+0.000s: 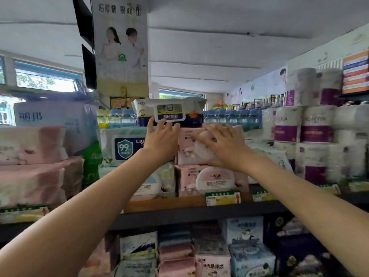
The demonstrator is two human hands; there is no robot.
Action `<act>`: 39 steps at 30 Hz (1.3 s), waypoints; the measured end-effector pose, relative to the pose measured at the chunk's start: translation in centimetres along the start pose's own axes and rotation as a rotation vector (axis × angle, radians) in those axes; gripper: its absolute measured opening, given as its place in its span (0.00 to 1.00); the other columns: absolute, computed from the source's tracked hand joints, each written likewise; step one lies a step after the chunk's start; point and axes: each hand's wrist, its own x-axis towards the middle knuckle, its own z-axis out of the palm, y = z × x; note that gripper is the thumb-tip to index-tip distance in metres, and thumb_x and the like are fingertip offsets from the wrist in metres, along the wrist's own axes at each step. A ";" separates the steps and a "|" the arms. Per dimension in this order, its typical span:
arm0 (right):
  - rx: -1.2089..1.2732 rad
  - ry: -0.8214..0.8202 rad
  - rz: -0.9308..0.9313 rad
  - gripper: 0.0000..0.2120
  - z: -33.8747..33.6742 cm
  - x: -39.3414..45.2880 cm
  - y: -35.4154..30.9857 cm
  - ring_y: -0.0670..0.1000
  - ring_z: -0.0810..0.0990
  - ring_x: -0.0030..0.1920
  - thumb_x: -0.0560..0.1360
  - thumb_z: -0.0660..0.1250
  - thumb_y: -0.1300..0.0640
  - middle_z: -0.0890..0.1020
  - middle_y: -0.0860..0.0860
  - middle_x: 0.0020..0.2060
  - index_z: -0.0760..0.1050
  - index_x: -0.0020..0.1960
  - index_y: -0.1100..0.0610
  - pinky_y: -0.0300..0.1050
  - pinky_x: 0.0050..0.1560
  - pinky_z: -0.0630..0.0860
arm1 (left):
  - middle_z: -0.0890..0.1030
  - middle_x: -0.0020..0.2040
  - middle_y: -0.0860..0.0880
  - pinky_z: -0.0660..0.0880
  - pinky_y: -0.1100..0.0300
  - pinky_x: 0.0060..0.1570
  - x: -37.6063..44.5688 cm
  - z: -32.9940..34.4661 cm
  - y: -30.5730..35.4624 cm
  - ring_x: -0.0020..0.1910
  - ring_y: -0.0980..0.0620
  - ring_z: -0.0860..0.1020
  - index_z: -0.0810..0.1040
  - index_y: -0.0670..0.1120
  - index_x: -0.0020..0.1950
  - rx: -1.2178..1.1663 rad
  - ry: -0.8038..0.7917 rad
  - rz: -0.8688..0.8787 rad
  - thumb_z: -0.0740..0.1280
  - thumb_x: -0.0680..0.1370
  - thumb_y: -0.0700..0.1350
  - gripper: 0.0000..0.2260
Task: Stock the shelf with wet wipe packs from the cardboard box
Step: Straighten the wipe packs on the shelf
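Shop, stocked shelves (199, 214) (price tags (223, 197))

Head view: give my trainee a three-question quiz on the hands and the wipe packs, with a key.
1. True or false: the left hand touches the white-lidded pack on top of the stack.
2. The right hand lies on: A) a pink pack B) a water bottle C) a toilet roll pack.
3. What number is printed on the shield pack?

Key: 1 true; 2 A; 3 99.
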 end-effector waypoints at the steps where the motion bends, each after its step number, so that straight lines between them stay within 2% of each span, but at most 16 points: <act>1: -0.017 0.013 -0.030 0.36 0.1 0.2 0.2 0.58 0.47 0.75 0.73 0.56 0.34 0.47 0.53 0.76 0.39 0.74 0.37 0.58 0.73 0.43 | 0.66 0.71 0.45 0.46 0.42 0.73 0.8 0.0 0.2 0.73 0.44 0.61 0.62 0.45 0.70 -0.032 0.000 -0.033 0.55 0.80 0.46 0.19; 3: -0.016 0.070 -0.053 0.35 0.5 0.7 0.5 0.60 0.53 0.73 0.73 0.56 0.33 0.52 0.56 0.74 0.42 0.74 0.36 0.60 0.71 0.50 | 0.70 0.67 0.46 0.56 0.45 0.70 1.9 0.2 0.4 0.67 0.44 0.68 0.68 0.45 0.66 -0.085 0.030 -0.082 0.56 0.80 0.42 0.15; 5: -0.031 0.145 -0.054 0.33 1.1 0.8 0.5 0.61 0.58 0.69 0.73 0.59 0.36 0.57 0.57 0.71 0.47 0.73 0.36 0.60 0.67 0.56 | 0.70 0.64 0.45 0.64 0.48 0.64 2.6 0.4 0.2 0.64 0.43 0.70 0.70 0.44 0.64 -0.169 0.042 -0.122 0.57 0.79 0.41 0.13; 8: -0.016 0.191 -0.059 0.33 1.6 0.9 0.6 0.62 0.59 0.68 0.74 0.60 0.39 0.57 0.57 0.71 0.47 0.74 0.37 0.60 0.66 0.58 | 0.70 0.63 0.44 0.67 0.48 0.62 2.9 0.8 0.5 0.62 0.42 0.71 0.70 0.44 0.64 -0.220 0.047 -0.164 0.58 0.79 0.42 0.14; 12: 0.071 0.131 -0.177 0.37 1.0 1.4 2.1 0.60 0.58 0.68 0.72 0.62 0.37 0.57 0.55 0.70 0.47 0.74 0.38 0.58 0.66 0.59 | 0.65 0.68 0.43 0.62 0.48 0.66 0.6 0.8 2.2 0.66 0.42 0.66 0.63 0.45 0.70 -0.324 0.220 -0.166 0.59 0.78 0.42 0.20; 14: 0.137 0.074 -0.209 0.41 1.2 1.1 4.0 0.58 0.54 0.70 0.69 0.65 0.35 0.54 0.53 0.72 0.46 0.74 0.38 0.58 0.71 0.54 | 0.59 0.73 0.45 0.57 0.47 0.70 -1.5 1.3 2.9 0.72 0.43 0.59 0.58 0.48 0.74 -0.336 0.278 -0.003 0.62 0.76 0.44 0.27; 16: 0.105 0.020 -0.221 0.48 2.1 0.3 6.4 0.58 0.45 0.74 0.64 0.66 0.31 0.48 0.51 0.74 0.41 0.74 0.38 0.61 0.73 0.44 | 0.48 0.77 0.47 0.48 0.46 0.73 -3.1 1.9 3.0 0.76 0.44 0.48 0.51 0.54 0.76 -0.265 0.140 0.137 0.65 0.75 0.50 0.34; 18: 0.035 -0.011 -0.232 0.54 3.0 -0.6 8.4 0.58 0.36 0.74 0.62 0.66 0.29 0.40 0.51 0.74 0.30 0.71 0.36 0.61 0.71 0.34 | 0.38 0.77 0.50 0.42 0.45 0.73 -3.5 2.7 2.5 0.76 0.45 0.40 0.43 0.61 0.75 -0.144 0.013 0.165 0.65 0.74 0.59 0.38; 20: 0.006 -0.004 -0.231 0.54 3.5 -1.0 9.3 0.58 0.32 0.73 0.62 0.65 0.29 0.35 0.50 0.74 0.22 0.63 0.34 0.58 0.68 0.30 | 0.37 0.77 0.51 0.41 0.44 0.73 -3.3 2.8 2.1 0.77 0.46 0.41 0.40 0.65 0.72 -0.088 -0.008 0.148 0.65 0.72 0.62 0.39; 23: 0.012 0.002 -0.219 0.54 3.7 -1.0 9.2 0.59 0.32 0.73 0.62 0.66 0.30 0.33 0.51 0.74 0.21 0.61 0.34 0.62 0.69 0.31 | 0.35 0.76 0.53 0.39 0.44 0.73 -2.8 2.4 2.2 0.76 0.47 0.40 0.40 0.65 0.71 -0.126 -0.070 0.112 0.68 0.71 0.60 0.41; 29: 0.034 0.051 -0.161 0.52 3.6 -1.2 8.1 0.60 0.36 0.74 0.65 0.68 0.33 0.38 0.53 0.74 0.34 0.73 0.38 0.63 0.70 0.35 | 0.37 0.77 0.51 0.38 0.43 0.72 -2.6 2.7 3.5 0.77 0.47 0.48 0.44 0.62 0.74 -0.043 0.017 0.036 0.69 0.72 0.56 0.40; 34: 0.022 0.073 -0.186 0.46 2.6 -1.8 8.1 0.58 0.50 0.73 0.67 0.64 0.32 0.49 0.53 0.73 0.42 0.75 0.41 0.58 0.71 0.50 | 0.39 0.77 0.51 0.47 0.44 0.73 -3.9 3.2 3.6 0.76 0.47 0.55 0.40 0.65 0.67 -0.107 0.046 0.075 0.65 0.76 0.52 0.35; 36: 0.083 0.108 -0.166 0.40 1.8 -1.5 8.0 0.56 0.56 0.71 0.68 0.61 0.31 0.57 0.53 0.72 0.50 0.74 0.42 0.56 0.70 0.53 | 0.44 0.78 0.51 0.48 0.45 0.73 -4.2 2.8 3.4 0.75 0.47 0.56 0.44 0.63 0.69 -0.117 0.061 0.087 0.64 0.76 0.51 0.32; 39: 0.349 0.264 -0.088 0.26 0.0 -0.2 6.7 0.55 0.62 0.67 0.74 0.57 0.36 0.67 0.52 0.67 0.69 0.67 0.48 0.54 0.68 0.56 | 0.60 0.74 0.51 0.52 0.50 0.71 -3.8 1.2 2.2 0.70 0.46 0.62 0.60 0.54 0.72 -0.132 0.156 0.054 0.64 0.73 0.49 0.27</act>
